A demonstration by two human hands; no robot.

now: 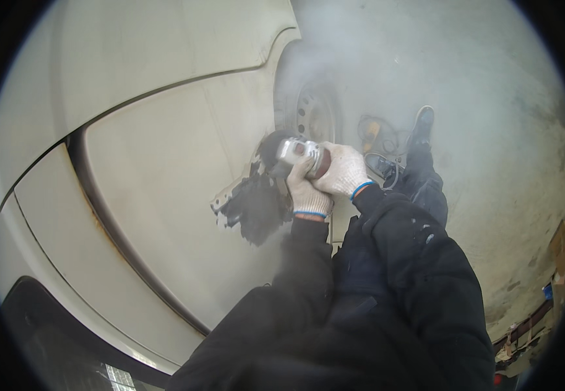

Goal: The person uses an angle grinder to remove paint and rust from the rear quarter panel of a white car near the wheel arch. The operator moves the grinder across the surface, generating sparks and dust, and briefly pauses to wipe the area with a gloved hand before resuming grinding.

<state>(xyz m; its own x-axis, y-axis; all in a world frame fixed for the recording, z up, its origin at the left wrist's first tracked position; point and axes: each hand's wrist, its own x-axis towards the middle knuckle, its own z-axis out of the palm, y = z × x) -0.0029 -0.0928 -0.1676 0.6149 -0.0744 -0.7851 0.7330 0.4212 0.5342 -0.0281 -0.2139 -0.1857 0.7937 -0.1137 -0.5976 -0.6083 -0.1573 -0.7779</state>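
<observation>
Both hands wear white knit gloves with blue cuffs and are wrapped around an angle grinder (300, 151) with a silver head and a reddish-brown body. My left hand (308, 194) grips it from the near side. My right hand (346, 171) closes around the body from the right. The dark, blurred end of the grinder meets the whitish vehicle side panel (165, 169) just behind the wheel (312, 111). Below that contact spreads a dark grey, ragged-edged patch (255, 207) on the panel, with bare-looking spots at its left end.
Pale dust (373, 39) hangs over the wheel and the floor (491, 195). My boot (424, 118) stands on the right, beside a looped cable (386, 140) and a yellowish object (372, 132). Cardboard (561, 244) and clutter lie at the far right edge.
</observation>
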